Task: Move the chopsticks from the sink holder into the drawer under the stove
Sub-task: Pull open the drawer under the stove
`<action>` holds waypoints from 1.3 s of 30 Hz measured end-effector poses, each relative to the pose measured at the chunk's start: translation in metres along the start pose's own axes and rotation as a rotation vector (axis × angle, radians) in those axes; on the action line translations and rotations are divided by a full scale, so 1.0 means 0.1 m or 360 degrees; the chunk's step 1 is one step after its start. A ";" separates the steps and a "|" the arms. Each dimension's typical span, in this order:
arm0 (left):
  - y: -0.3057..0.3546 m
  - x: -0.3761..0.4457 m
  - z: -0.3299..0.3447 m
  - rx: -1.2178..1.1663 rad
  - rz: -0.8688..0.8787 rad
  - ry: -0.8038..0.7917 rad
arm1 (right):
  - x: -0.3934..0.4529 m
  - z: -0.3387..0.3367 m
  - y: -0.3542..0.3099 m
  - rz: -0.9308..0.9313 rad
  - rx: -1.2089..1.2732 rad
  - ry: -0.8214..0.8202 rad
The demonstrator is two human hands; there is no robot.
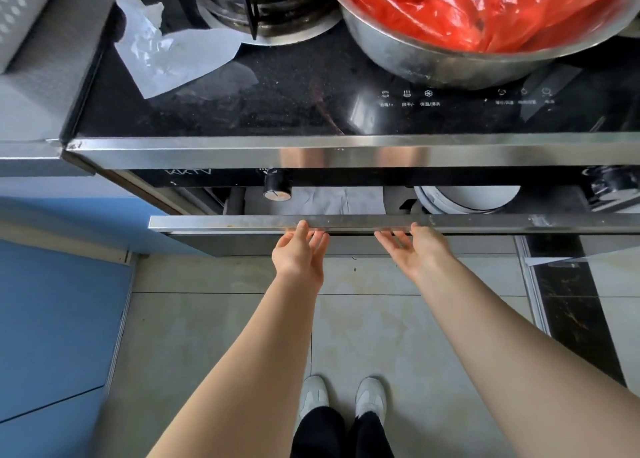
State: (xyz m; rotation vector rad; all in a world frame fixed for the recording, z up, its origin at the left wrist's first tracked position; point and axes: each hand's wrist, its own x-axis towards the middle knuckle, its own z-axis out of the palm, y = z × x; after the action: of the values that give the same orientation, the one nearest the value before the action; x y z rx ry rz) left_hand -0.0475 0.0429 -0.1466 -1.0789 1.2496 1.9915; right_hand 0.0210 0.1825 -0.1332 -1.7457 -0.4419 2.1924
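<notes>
The drawer point(225, 222) under the black glass stove point(277, 111) stands a little way out, its steel front rail running across the view. My left hand point(299, 253) and my right hand point(414, 248) reach palm-up to the underside of that rail, fingers spread and fingertips touching it. Neither hand holds anything. Inside the narrow gap I see a sheet of white paper point(332, 201) and a white bowl point(467, 199). No chopsticks and no sink holder are in view.
A steel basin with a red plastic bag point(485, 17) sits on the stove at the right, a burner point(256, 3) and crumpled clear plastic point(166, 52) at the left. A round knob point(277, 189) sticks out above the drawer. Blue cabinet doors point(55, 319) stand at left.
</notes>
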 end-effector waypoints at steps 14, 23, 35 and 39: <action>-0.26 -0.39 -0.45 -0.0085 -0.0088 0.0138 | -0.32 -0.52 0.33 0.0031 0.0086 0.0106; -0.44 -0.60 -0.77 -0.0106 -0.0093 0.0153 | -0.50 -0.83 0.50 0.0075 0.0057 0.0179; -0.47 -0.61 -0.87 -0.0150 -0.0161 0.0165 | -0.51 -0.94 0.57 0.0098 0.0119 0.0179; -0.40 -0.64 -0.88 -0.0070 -0.0238 0.0179 | -0.56 -0.95 0.54 0.0145 0.0052 0.0169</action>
State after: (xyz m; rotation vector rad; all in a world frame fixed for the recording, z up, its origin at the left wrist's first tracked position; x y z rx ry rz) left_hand 0.0474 -0.0218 -0.1332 -1.2828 1.1494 1.8759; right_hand 0.1236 0.1153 -0.1263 -1.8880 -0.3055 2.1416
